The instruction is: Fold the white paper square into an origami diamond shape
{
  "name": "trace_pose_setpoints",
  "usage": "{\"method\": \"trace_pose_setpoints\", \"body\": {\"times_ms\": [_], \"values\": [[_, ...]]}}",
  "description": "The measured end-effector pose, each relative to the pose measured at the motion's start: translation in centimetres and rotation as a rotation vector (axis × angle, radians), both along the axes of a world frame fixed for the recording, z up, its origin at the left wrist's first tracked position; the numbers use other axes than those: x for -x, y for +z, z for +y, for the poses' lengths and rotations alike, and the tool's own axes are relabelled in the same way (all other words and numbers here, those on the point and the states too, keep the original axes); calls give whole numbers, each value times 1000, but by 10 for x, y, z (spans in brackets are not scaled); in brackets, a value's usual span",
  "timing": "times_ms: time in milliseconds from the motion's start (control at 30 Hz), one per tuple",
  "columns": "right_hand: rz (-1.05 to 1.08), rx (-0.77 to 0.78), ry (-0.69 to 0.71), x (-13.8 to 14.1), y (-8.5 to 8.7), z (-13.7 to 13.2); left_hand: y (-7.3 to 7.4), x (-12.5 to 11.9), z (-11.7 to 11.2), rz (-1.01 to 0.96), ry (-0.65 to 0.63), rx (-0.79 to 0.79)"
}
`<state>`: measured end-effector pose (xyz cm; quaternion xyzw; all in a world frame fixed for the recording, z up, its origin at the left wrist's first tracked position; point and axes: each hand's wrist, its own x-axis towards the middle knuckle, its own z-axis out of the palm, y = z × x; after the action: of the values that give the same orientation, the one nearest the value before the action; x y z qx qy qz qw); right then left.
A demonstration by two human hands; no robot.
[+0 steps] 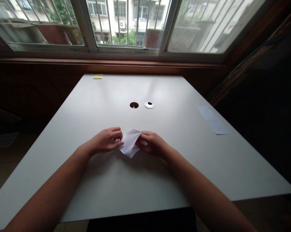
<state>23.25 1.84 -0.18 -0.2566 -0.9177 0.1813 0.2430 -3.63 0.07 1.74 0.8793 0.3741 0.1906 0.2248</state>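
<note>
A white sheet of folded paper (130, 141) is between my two hands, above the middle of the white table. Its near corner points down toward me, and a flap on its right side is raised. My left hand (110, 139) has curled fingers and pinches the paper's left edge with the thumb and fingertips. On the other side, my right hand (152, 142) is closed on the raised flap. Part of the paper and some of the right fingertips are hidden behind that flap.
The white table (99, 187) has a round cable hole (134, 105), with its ring-shaped cover (149, 105) lying beside it. A flat strip of paper (213, 120) lies near the right edge. Yellow sticky notes (98, 76) are at the far left corner. A barred window stands behind.
</note>
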Motion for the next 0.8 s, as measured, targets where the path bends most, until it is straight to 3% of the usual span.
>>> {"method": "trace_pose_setpoints", "body": {"times_ms": [167,400,567,800], "values": [[-37,-20,-31,-4,1,3,3,5,-1,73,-37,-41],[-78,-49,-105,-10,4,5,-14,12,7,93,-4,-157],[47,-39,-68,-9,7,3,-29,12,15,85,54,-213],[191,50,-11,-2,9,-3,-38,-4,16,50,24,-284]]}}
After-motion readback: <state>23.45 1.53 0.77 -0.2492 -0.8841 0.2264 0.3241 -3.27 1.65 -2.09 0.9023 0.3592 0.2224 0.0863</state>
